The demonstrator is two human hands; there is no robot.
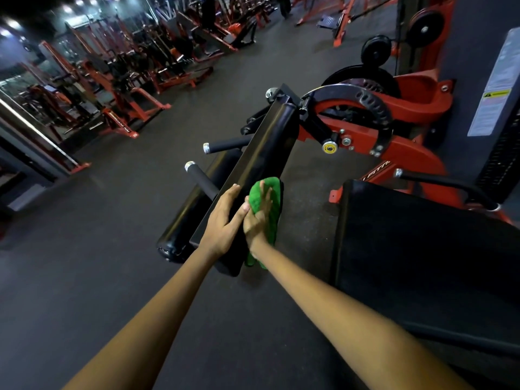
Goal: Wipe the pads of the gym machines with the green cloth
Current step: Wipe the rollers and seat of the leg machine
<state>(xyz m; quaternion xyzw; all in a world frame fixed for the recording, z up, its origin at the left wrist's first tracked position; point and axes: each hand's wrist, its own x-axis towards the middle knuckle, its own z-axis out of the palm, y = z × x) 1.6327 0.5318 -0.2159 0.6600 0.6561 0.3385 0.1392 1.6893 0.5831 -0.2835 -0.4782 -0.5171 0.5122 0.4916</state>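
Nearest to me, my 2 bare forearms reached forward and met at the low end of the long black pad. My left hand lay flat and unclenched on the top face of this pad, fingers spread, grasping nothing; I judged it was only steadying the pad. My right hand was just beside it, touching it at the thumb, and it pressed the green cloth with a flat palm against the right side face of the same pad. The fingers were stretched over the cloth, not curled around it, so the cloth was held by pressure against the pad and not by a closed fist. A part of the cloth hung below my wrist.

The relation that mattered was this: the long axis of the pad ran away from me, up and to the right, toward the red pivot frame. The cloth was at the near end, so nearly all of the unwiped length lay ahead of the right hand, along that axis. I judged the next stroke should slide forward along the pad, with the right hand.

To the left, a 2nd black roller pad lay parallel, with 2 handles above it. To the right, a wide seat pad waited. Far behind, more red machines stood in rows.
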